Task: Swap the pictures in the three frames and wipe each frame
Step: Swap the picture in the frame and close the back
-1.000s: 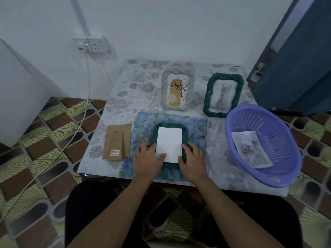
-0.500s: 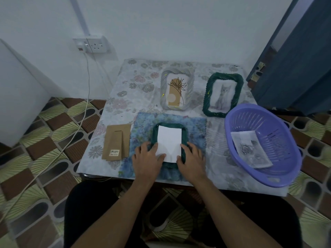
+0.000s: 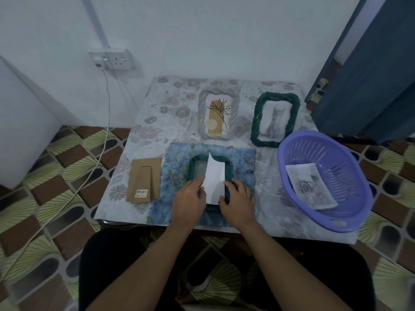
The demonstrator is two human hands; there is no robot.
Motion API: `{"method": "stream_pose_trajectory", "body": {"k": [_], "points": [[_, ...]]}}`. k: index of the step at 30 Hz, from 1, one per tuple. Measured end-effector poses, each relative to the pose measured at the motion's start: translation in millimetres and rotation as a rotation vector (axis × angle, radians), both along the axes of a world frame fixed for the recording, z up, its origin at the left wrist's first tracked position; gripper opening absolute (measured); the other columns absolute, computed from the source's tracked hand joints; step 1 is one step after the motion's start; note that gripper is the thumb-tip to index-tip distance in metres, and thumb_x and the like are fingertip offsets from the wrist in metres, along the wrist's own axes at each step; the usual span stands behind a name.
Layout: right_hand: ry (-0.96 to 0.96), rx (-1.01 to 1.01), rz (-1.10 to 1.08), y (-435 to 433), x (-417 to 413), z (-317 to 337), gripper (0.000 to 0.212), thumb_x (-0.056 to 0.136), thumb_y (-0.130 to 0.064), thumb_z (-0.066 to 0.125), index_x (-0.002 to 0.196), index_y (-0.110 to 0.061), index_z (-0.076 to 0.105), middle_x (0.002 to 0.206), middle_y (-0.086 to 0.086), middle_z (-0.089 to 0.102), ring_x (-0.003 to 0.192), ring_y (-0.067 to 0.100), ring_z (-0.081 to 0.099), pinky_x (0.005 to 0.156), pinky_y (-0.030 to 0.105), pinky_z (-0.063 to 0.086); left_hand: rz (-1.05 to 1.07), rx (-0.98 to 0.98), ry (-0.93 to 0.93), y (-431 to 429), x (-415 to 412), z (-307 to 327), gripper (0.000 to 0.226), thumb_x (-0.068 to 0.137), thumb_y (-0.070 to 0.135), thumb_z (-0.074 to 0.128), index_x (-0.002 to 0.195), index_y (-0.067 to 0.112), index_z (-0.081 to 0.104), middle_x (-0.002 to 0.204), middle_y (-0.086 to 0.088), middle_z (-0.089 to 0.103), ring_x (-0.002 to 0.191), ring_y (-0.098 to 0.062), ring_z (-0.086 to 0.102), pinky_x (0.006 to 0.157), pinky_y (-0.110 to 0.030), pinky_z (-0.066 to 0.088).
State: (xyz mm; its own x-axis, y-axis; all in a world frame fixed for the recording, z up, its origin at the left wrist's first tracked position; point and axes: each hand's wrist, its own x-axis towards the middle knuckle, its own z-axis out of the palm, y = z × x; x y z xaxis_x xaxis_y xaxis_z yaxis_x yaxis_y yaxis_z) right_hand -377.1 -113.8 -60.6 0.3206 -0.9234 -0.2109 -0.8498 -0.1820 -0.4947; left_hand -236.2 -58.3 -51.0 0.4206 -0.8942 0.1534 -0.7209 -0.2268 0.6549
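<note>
A dark green frame (image 3: 192, 167) lies face down on a blue cloth (image 3: 177, 178) at the table's near edge. A white picture sheet (image 3: 215, 178) stands tilted up out of it, its left edge raised. My left hand (image 3: 190, 203) pinches the sheet's lower left corner. My right hand (image 3: 238, 202) holds the frame's near right rim, thumb by the sheet. Behind stand a silver frame (image 3: 203, 113) with a plant drawing and a green frame (image 3: 256, 122) with a cat picture. A brown cardboard frame back (image 3: 144, 180) lies to the left.
A purple plastic basket (image 3: 350, 173) at the right edge of the table holds a rose picture (image 3: 310, 187). The floral tablecloth (image 3: 157, 113) covers the table. A white cable (image 3: 105, 131) hangs from a wall socket (image 3: 115, 60) on the left. A blue door (image 3: 370, 75) is at right.
The white sheet lay flat in the frame; now its left side is lifted up and tilted to the right by my left hand. My right hand has stayed at the frame's rim.
</note>
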Motion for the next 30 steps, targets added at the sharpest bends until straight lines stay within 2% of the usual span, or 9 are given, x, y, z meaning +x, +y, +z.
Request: {"method": "stream_pose_trajectory", "body": {"k": [4, 9, 13, 16, 18, 20, 21, 24, 30], "points": [[-0.140, 0.069, 0.018, -8, -6, 16, 0.057, 0.091, -0.026, 0.057, 0.146, -0.021, 0.040, 0.152, 0.005, 0.032, 0.140, 0.028, 0.031, 0.113, 0.048, 0.030, 0.017, -0.081, 0.084, -5, -3, 18, 0.035, 0.095, 0.009, 0.055, 0.128, 0.016, 0.063, 0.112, -0.001, 0.069, 0.082, -0.017, 0.062, 0.067, -0.026, 0.045], [-0.152, -0.190, 0.033, -21, -30, 53, 0.046, 0.086, -0.012, 0.057, 0.132, -0.019, 0.055, 0.135, 0.003, 0.052, 0.127, 0.026, 0.045, 0.105, 0.043, 0.036, 0.074, -0.142, 0.230, -14, -13, 43, 0.031, 0.095, 0.014, 0.058, 0.124, 0.020, 0.066, 0.108, 0.008, 0.069, 0.080, -0.001, 0.057, 0.073, -0.022, 0.049], [-0.037, -0.378, -0.088, -32, -60, 80, 0.042, 0.088, -0.015, 0.055, 0.129, -0.022, 0.058, 0.134, 0.000, 0.055, 0.129, 0.025, 0.040, 0.103, 0.043, 0.030, 0.092, -0.159, 0.356, -27, -27, 48, 0.028, 0.094, 0.016, 0.060, 0.121, 0.019, 0.067, 0.107, 0.006, 0.070, 0.075, -0.005, 0.065, 0.073, -0.035, 0.059], [0.066, -0.280, -0.186, -44, -83, 84, 0.050, 0.093, -0.025, 0.054, 0.141, -0.016, 0.046, 0.143, 0.006, 0.048, 0.134, 0.031, 0.036, 0.105, 0.047, 0.030, 0.096, -0.140, 0.460, -38, -42, 44, 0.026, 0.092, 0.019, 0.061, 0.116, 0.022, 0.069, 0.102, 0.008, 0.069, 0.080, -0.011, 0.069, 0.070, -0.043, 0.061], [0.080, -0.145, -0.200, -49, -98, 84, 0.047, 0.094, -0.034, 0.053, 0.136, -0.014, 0.045, 0.128, 0.012, 0.057, 0.123, 0.036, 0.048, 0.098, 0.047, 0.038, 0.108, -0.127, 0.509, -44, -52, 43, 0.024, 0.092, 0.020, 0.062, 0.114, 0.022, 0.070, 0.100, 0.009, 0.069, 0.085, -0.012, 0.069, 0.073, -0.042, 0.061], [0.031, -0.073, -0.200, -50, -109, 82, 0.027, 0.093, -0.035, 0.053, 0.113, -0.016, 0.052, 0.098, 0.012, 0.062, 0.103, 0.039, 0.060, 0.083, 0.043, 0.045, 0.133, -0.108, 0.532, -49, -61, 40, 0.022, 0.094, 0.018, 0.061, 0.113, 0.017, 0.071, 0.098, 0.009, 0.069, 0.090, -0.012, 0.068, 0.078, -0.037, 0.059], [0.022, -0.052, -0.199, -50, -114, 82, 0.025, 0.094, -0.034, 0.052, 0.111, -0.016, 0.056, 0.097, 0.012, 0.064, 0.102, 0.039, 0.061, 0.081, 0.042, 0.046, 0.139, -0.087, 0.545, -52, -66, 37, 0.021, 0.094, 0.018, 0.060, 0.112, 0.016, 0.071, 0.098, 0.008, 0.069, 0.091, -0.013, 0.067, 0.080, -0.034, 0.058], [0.051, -0.029, -0.183, -50, -124, 83, 0.047, 0.098, -0.036, 0.051, 0.139, -0.014, 0.054, 0.128, 0.010, 0.065, 0.118, 0.033, 0.058, 0.095, 0.040, 0.046, 0.143, -0.022, 0.612, -61, -81, 25, 0.019, 0.093, 0.019, 0.059, 0.107, 0.018, 0.071, 0.098, 0.005, 0.072, 0.090, -0.014, 0.068, 0.081, -0.042, 0.059], [-0.013, -0.033, -0.186, -54, -133, 85, 0.048, 0.099, -0.039, 0.050, 0.140, -0.015, 0.055, 0.130, 0.009, 0.064, 0.117, 0.032, 0.058, 0.094, 0.040, 0.048, 0.171, 0.099, 0.606, -78, -112, 7, 0.014, 0.093, 0.014, 0.061, 0.105, 0.009, 0.068, 0.100, -0.003, 0.069, 0.087, -0.016, 0.064, 0.076, -0.032, 0.054]]}}
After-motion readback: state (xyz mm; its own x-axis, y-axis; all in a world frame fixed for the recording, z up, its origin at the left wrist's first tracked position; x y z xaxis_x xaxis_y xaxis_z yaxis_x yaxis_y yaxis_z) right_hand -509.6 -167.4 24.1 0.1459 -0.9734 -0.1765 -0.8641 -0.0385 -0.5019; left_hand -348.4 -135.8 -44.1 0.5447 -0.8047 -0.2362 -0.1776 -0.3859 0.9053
